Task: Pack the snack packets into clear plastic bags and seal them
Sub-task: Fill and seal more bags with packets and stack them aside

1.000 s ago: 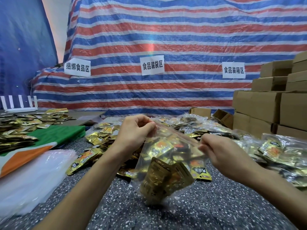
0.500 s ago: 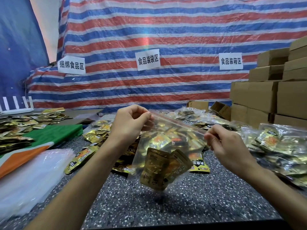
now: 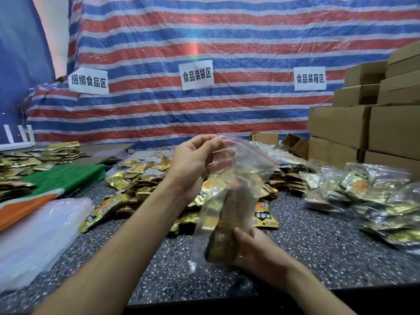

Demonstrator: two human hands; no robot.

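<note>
- Clear plastic up in the air: the bag (image 3: 246, 169) hangs above the desk (image 3: 318, 246), held at both ends.
- Left hand (image 3: 193, 164) is at the top, thumb and fingertips pinched together on the upper left corner of the mouth, right where the red zip strip (image 3: 255, 151) starts.
- Right hand (image 3: 259, 253) is down low and nearer the body. Its fingers curl under the bag's bottom end with the thumb against the front, so it is clamped on and carrying the weight.
- Packets (image 3: 221, 233) sit in a gold bundle at the bottom, standing on end just above the right hand. The upper half of the bag is slack and see-through.
- Key line now: the bag's long axis runs steeply, from the left hand high and farther out to the right hand low and close.
- The zip strip slopes away from the left hand, down to the right. Its far corner is free, with no hand on it.
- Whether that strip is pressed closed, I can't tell; it's too blurred.
- My read: if sealing comes next, the right hand is the one to travel, up and outward to the free corner. The left hand sits on the strip's near end.
- Set-down spot looks to be the filled bags (image 3: 375, 196), heaped well off on the right hand's side.
- Loose packets (image 3: 141, 178) lie behind the bag, beyond the left wrist.
</note>
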